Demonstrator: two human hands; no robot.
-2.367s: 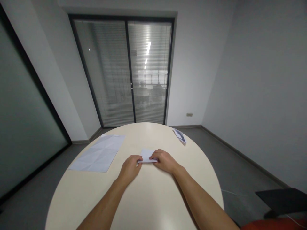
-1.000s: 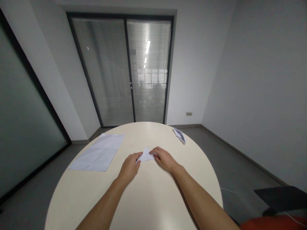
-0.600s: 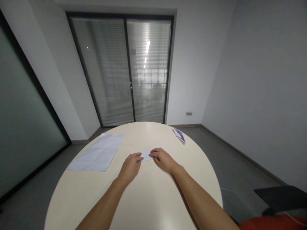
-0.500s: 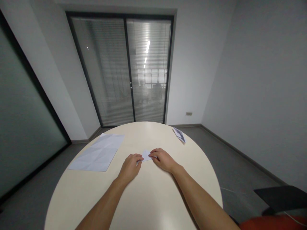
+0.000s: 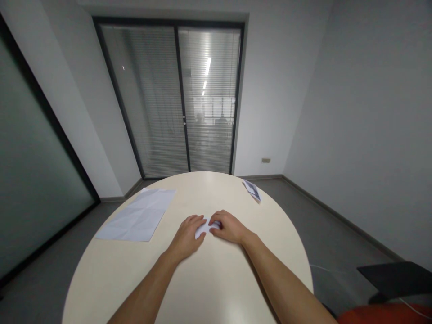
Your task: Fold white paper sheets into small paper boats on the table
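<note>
Skew risk: small paper (image 5: 201,231) on table (image 5: 202,283), between both hands.
Left hand (image 5: 189,236) half-open, straddling it; right hand (image 5: 227,226) curled at its right end, can't tell if pinching. Uneven pressure could twist it.

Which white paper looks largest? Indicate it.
The creased white rectangular sheet at left; the white paper piece at centre and folded purplish-white paper at right are smaller.

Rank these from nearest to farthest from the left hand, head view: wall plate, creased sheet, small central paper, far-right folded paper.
1. Small central paper: at the left hand.
2. Creased sheet: hand's left.
3. Folded paper: farther, right.
4. Wall plate: beyond, right.
</note>
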